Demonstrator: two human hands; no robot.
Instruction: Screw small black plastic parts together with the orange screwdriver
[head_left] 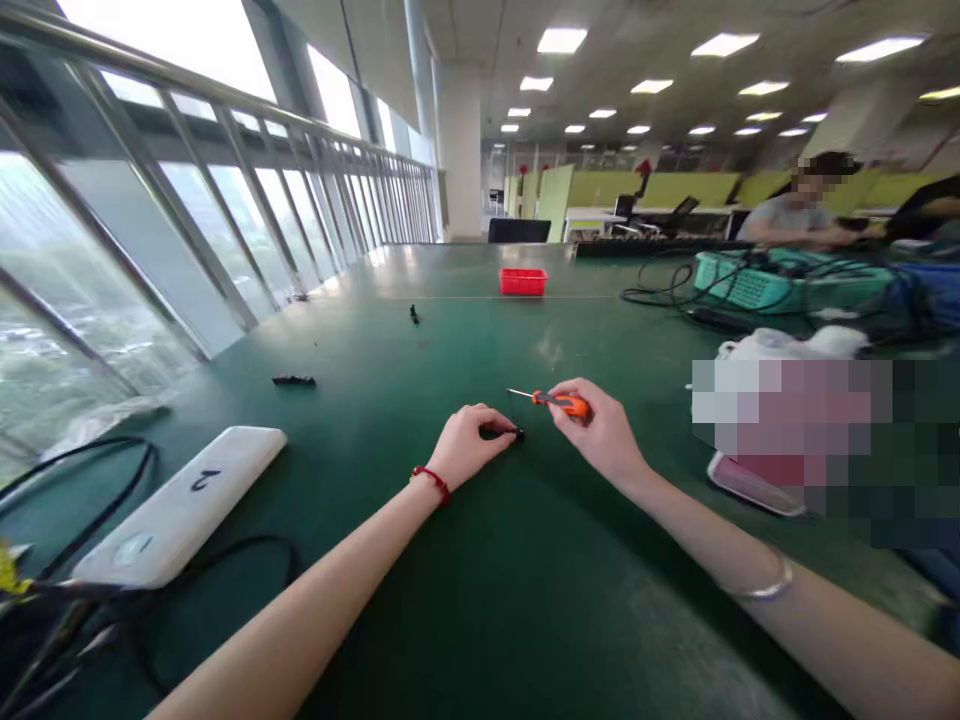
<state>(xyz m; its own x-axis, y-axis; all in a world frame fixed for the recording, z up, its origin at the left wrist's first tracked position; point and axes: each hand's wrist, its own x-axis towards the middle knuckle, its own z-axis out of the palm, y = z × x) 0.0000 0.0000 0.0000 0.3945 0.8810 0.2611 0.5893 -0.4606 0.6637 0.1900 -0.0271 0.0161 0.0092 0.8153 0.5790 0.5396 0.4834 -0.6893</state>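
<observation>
On the green table (465, 560), my left hand (471, 447) pinches a small black part (518, 433) between thumb and fingers, close to the tabletop. The fingertips cover most of that part, so its kind cannot be made out. My right hand (600, 430) is closed round the orange and grey handle of a screwdriver (561, 402). Its thin metal shaft points left, above and just beyond the small black part, apart from it. Farther off lie a dark elongated piece (294, 380) on the left and another small black piece (414, 314) near the middle.
A red basket (523, 282) stands toward the far edge. At left lies a white power bank (184, 508) beside black cables (82, 540). A teal basket (750, 280) with tangled cables is at right, near a partly blurred whitish object (780, 345). A person (799, 210) sits beyond.
</observation>
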